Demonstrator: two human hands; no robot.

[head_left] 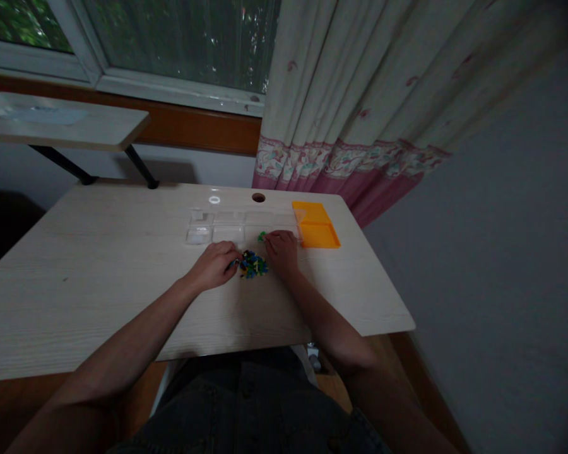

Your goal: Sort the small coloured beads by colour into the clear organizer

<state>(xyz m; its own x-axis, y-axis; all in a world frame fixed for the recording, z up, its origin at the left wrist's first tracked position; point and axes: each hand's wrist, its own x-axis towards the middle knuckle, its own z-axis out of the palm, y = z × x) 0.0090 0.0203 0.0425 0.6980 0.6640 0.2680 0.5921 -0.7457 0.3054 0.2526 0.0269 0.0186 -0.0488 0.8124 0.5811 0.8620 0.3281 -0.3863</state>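
Note:
A small heap of tiny plastic pieces, blue, green, yellow and dark, lies on the table between my hands. My left hand is at the heap's left side, its fingers curled and pressed together at the pieces; what they pinch is too small to name. Beyond the heap stand clear plastic compartment trays. My right hand is over the near right part of these trays, fingers bent together. Small green pieces show right at its fingertips; whether one is gripped is hidden.
An orange plastic case lies opened flat to the right of the trays. Behind them the pale wooden table has a round cable hole. A raised shelf stands at the back left; a curtain hangs behind.

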